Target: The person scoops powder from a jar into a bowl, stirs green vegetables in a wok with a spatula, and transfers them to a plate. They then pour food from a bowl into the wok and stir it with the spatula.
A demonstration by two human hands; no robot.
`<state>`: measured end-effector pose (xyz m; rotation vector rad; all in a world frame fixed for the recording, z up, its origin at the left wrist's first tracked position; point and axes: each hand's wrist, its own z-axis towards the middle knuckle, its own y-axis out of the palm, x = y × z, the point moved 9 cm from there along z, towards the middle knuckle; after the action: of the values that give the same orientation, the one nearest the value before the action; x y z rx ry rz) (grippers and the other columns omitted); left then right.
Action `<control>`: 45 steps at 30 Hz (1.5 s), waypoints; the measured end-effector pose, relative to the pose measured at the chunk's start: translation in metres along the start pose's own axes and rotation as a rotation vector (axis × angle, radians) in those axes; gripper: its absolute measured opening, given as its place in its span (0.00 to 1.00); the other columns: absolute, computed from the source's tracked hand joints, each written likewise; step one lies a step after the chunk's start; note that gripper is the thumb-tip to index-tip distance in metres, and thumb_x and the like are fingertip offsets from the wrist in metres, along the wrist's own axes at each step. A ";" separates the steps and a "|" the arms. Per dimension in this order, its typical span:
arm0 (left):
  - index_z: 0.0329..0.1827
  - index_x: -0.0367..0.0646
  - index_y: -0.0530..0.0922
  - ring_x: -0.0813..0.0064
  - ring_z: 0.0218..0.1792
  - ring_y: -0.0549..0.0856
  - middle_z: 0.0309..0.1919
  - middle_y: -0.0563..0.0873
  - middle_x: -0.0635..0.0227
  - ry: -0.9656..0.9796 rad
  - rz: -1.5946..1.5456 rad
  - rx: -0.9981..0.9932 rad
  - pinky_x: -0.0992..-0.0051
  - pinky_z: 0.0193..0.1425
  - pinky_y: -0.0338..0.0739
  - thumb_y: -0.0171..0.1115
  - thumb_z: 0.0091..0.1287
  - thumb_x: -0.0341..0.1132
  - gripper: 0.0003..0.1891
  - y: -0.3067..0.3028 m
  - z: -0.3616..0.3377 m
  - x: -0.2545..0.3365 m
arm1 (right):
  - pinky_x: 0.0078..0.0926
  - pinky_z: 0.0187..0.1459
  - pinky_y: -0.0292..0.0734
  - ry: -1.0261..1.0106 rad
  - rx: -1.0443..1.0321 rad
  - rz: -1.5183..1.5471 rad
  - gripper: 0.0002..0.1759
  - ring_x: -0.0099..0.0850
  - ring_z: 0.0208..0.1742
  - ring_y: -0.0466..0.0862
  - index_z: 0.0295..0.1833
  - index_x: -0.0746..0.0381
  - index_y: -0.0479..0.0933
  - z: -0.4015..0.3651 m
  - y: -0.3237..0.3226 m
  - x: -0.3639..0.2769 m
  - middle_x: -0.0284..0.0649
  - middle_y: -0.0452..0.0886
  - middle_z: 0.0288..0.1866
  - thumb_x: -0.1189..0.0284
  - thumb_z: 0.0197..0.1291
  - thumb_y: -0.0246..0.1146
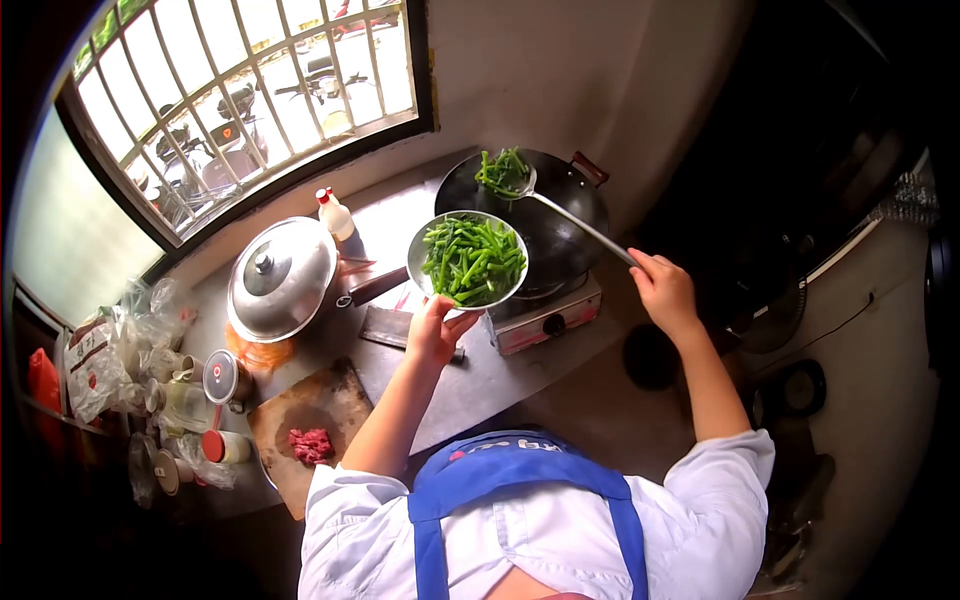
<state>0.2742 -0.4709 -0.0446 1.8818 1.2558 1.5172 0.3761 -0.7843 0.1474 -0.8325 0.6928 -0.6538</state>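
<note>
My left hand (436, 328) grips the near edge of a round metal bowl (416, 243) heaped with cut green vegetable stalks (470, 262). The bowl is held at the near left side of the black wok (572, 222), covering part of it. My right hand (662, 290) is closed round the end of a long-handled ladle (582, 229). More green stalks (502, 172) lie in the ladle's head, over the far part of the wok. The wok sits on a portable gas stove (550, 320).
A cleaver (388, 328) lies on the metal counter (455, 392). Red meat (311, 446) rests on a cutting board (343, 400). A lidded pan (283, 280), a red-capped bottle (337, 218), several jars and plastic bags (100, 355) stand at left, below a barred window (250, 75).
</note>
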 end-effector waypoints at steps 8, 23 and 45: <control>0.59 0.34 0.70 0.44 0.54 0.83 0.54 0.81 0.52 -0.017 0.093 0.005 0.54 0.58 0.86 0.53 0.61 0.26 0.21 0.024 0.039 -0.004 | 0.24 0.26 0.74 -0.352 0.147 -0.422 0.17 0.26 0.25 0.79 0.54 0.52 0.85 -0.033 -0.099 -0.083 0.30 0.78 0.27 0.73 0.57 0.70; 0.66 0.40 0.65 0.49 0.48 0.87 0.56 0.80 0.52 -0.087 0.060 -0.104 0.62 0.50 0.88 0.55 0.62 0.27 0.26 0.019 0.022 -0.026 | 0.29 0.38 0.77 0.218 -0.079 -0.254 0.14 0.32 0.34 0.83 0.54 0.55 0.85 0.010 -0.134 -0.017 0.36 0.84 0.34 0.68 0.64 0.64; 0.65 0.36 0.71 0.56 0.46 0.90 0.53 0.86 0.54 0.473 -0.324 0.544 0.64 0.44 0.90 0.49 0.63 0.30 0.25 0.010 -0.107 -0.107 | 0.33 0.45 0.74 -0.931 0.084 -0.438 0.10 0.28 0.44 0.81 0.44 0.44 0.85 0.346 0.045 0.040 0.28 0.80 0.35 0.70 0.63 0.60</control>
<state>0.1796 -0.5883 -0.0618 1.5191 2.2542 1.5966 0.6742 -0.6429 0.2673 -1.0951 -0.3676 -0.5894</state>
